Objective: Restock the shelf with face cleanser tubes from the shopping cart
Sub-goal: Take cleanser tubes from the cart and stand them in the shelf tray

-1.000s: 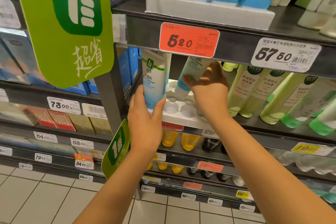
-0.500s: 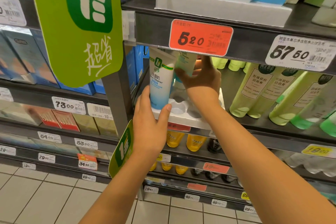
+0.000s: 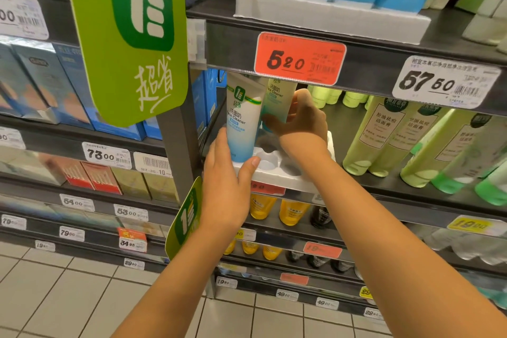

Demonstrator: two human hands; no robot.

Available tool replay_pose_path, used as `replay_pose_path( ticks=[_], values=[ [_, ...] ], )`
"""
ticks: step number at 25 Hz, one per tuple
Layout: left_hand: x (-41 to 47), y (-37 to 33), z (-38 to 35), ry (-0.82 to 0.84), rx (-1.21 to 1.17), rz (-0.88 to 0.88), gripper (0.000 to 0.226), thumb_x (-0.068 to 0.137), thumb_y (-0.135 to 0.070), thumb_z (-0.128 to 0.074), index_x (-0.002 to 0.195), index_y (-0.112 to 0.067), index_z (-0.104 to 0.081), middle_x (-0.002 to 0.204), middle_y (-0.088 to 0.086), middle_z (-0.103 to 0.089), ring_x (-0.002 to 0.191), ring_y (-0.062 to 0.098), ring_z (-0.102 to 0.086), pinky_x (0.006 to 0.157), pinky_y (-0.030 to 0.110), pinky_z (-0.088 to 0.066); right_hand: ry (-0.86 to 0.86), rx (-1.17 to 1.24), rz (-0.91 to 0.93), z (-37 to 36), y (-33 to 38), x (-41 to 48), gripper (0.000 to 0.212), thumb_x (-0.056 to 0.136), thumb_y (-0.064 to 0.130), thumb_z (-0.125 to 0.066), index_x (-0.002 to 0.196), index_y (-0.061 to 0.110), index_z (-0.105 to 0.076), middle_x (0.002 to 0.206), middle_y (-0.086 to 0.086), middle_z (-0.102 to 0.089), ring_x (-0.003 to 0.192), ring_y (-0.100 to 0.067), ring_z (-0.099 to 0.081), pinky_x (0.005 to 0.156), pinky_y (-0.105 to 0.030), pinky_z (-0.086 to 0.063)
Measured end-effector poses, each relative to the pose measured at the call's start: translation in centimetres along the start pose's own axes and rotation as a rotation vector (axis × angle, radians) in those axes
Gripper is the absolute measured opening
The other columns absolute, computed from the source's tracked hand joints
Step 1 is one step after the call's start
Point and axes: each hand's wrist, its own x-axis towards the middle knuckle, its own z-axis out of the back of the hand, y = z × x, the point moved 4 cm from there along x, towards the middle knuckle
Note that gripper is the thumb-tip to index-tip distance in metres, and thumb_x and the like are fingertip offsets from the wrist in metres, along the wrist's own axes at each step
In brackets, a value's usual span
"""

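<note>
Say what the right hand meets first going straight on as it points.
Likely the upper shelf edge behind the red price tag; right hand, gripping a tube, points up and inward; depth unclear.

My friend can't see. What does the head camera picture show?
The left hand grips a face cleanser tube at the front of a white tray on a shelf. The right hand holds a second tube behind it, under a red price tag.
</note>
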Motion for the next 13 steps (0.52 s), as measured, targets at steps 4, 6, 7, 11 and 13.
replay_pose_path(
  ticks=[4, 6, 7, 11, 13],
  values=[
    [-0.4, -0.7, 0.8, 0.024, 0.094, 0.051, 0.067, 0.092, -0.027, -0.057, 0.149, -0.015, -0.022, 0.149, 0.006, -0.035, 0.135, 0.018, -0.032, 0.111, 0.029, -0.026, 0.036, 0.169, -0.068, 1.7, 0.1, -2.0, 0.038, 0.078, 0.020, -0.073, 0.108, 0.017, -0.050, 0.096, 0.001, -0.061, 0.086, -0.017, -0.058, 0.068, -0.021, -0.042],
    [-1.6, -2.0, 1.5, -0.026, 0.056, 0.039, 0.060, 0.093, -0.014, -0.054, 0.147, -0.013, -0.028, 0.147, 0.005, -0.038, 0.134, 0.016, -0.033, 0.108, 0.021, -0.023, -0.026, 0.217, -0.056, 3.9, 0.1, -4.8, 0.029, 0.082, 0.014, -0.068, 0.109, 0.014, -0.055, 0.100, 0.000, -0.061, 0.090, -0.013, -0.056, 0.071, -0.014, -0.041],
    [-2.6, -2.7, 2.0, -0.048, 0.039, 0.031, 0.056, 0.092, -0.008, -0.053, 0.144, -0.012, -0.033, 0.145, 0.005, -0.040, 0.132, 0.016, -0.035, 0.109, 0.022, -0.025, -0.043, 0.233, -0.061, 5.1, 0.1, -6.7, 0.025, 0.084, 0.012, -0.064, 0.108, 0.013, -0.058, 0.103, -0.001, -0.062, 0.094, -0.014, -0.058, 0.076, -0.017, -0.043],
    [-7.0, -4.9, 4.4, -0.072, -0.210, 0.215, 0.034, 0.090, -0.005, -0.052, 0.117, -0.025, -0.056, 0.115, 0.000, -0.060, 0.100, -0.001, -0.055, 0.088, 0.018, -0.048, -0.040, 0.507, -0.221, 10.1, -0.5, -15.7, 0.015, 0.086, 0.010, -0.061, 0.091, 0.024, -0.062, 0.087, 0.006, -0.064, 0.079, -0.002, -0.059, 0.069, -0.016, -0.049],
    [-9.3, -6.7, 4.7, 0.020, -0.324, 0.266, 0.026, 0.091, -0.006, -0.054, 0.104, -0.028, -0.061, 0.096, -0.003, -0.064, 0.081, -0.005, -0.058, 0.071, 0.012, -0.050, -0.051, 0.550, -0.298, 13.4, -1.9, -20.5, 0.012, 0.085, 0.008, -0.063, 0.084, 0.020, -0.063, 0.077, 0.000, -0.064, 0.070, -0.007, -0.058, 0.064, -0.019, -0.050]
  ],
)
